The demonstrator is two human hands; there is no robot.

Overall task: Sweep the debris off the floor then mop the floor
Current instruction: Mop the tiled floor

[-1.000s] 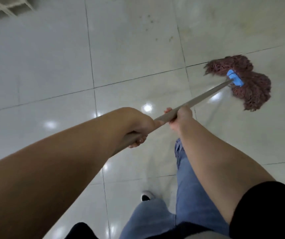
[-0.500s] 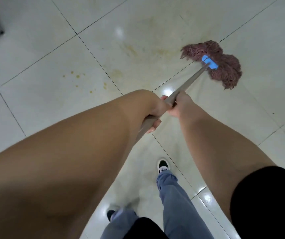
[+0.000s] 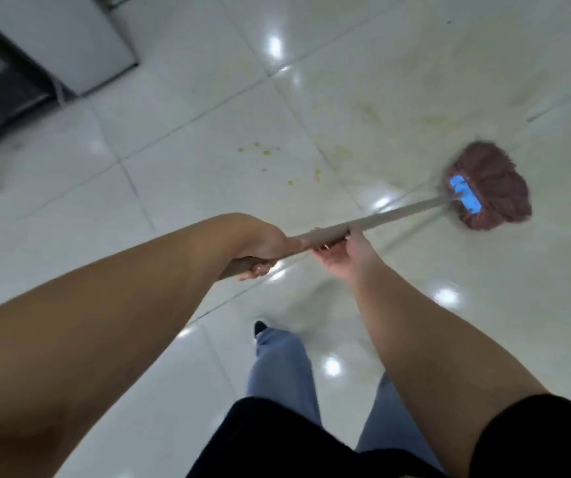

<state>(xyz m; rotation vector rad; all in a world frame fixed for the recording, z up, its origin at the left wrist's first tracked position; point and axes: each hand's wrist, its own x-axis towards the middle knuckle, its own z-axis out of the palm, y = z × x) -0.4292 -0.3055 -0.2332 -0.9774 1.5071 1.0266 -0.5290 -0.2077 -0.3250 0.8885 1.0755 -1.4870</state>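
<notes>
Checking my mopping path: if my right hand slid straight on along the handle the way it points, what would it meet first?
Probably the blue plastic clamp where the grey mop handle joins the reddish-brown string mop head. The right hand has bare handle ahead until then.

I see glossy white floor tiles (image 3: 180, 188) crossed by thin dark grout lines, with bright white light spots on them. Small yellow-orange specks (image 3: 267, 152) dot one tile, and a faint yellowish smear (image 3: 432, 119) spreads over the next. The mop head (image 3: 494, 181) is a dull reddish brown, blurred, with a bright blue clamp (image 3: 463, 194) on a grey-beige handle (image 3: 398, 215). My trousers (image 3: 280, 370) are faded blue, my sleeve (image 3: 546, 439) black, and the shoe (image 3: 260, 327) looks black, I think. A white cabinet (image 3: 70, 36) with a dark grey panel sits in the upper-left corner.
</notes>
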